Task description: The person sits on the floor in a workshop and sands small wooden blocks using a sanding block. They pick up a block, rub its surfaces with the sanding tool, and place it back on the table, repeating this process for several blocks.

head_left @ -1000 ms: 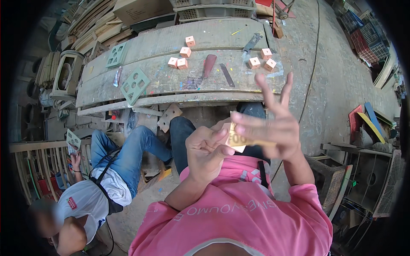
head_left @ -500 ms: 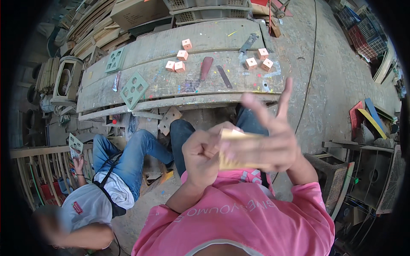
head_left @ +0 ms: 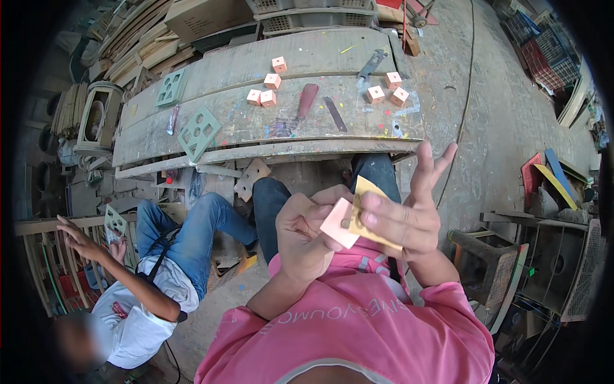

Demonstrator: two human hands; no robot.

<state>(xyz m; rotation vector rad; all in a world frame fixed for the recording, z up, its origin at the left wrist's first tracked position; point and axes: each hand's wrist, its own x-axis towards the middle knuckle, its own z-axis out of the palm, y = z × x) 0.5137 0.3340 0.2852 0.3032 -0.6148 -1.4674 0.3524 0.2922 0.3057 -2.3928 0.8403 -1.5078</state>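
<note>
In front of my pink shirt, my left hand (head_left: 299, 235) grips a pale pink wooden cube (head_left: 334, 225) with a round hole in the face. My right hand (head_left: 419, 224) pinches a folded yellow sheet of sandpaper (head_left: 366, 187) between thumb and fingers, its edge against the cube. Two fingers of that hand stick out, away from the sheet. Similar pink cubes stand on the workbench (head_left: 217, 72) beyond my hands: several in a left group (head_left: 272, 81), three in a right group (head_left: 392, 80).
On the bench lie a red-handled tool (head_left: 308, 99), a dark metal strip (head_left: 335, 114), a grey tool (head_left: 372, 64) and two green plates with cut-outs (head_left: 199, 135) (head_left: 171, 88). A co-worker in a white shirt (head_left: 144, 320) sits at my left, holding another plate (head_left: 115, 221). Stools (head_left: 489, 256) stand right.
The sandpaper has tilted from lying flat across the cube to standing at its side, uncovering the holed face. My right hand has turned. The co-worker's arm has risen at the left.
</note>
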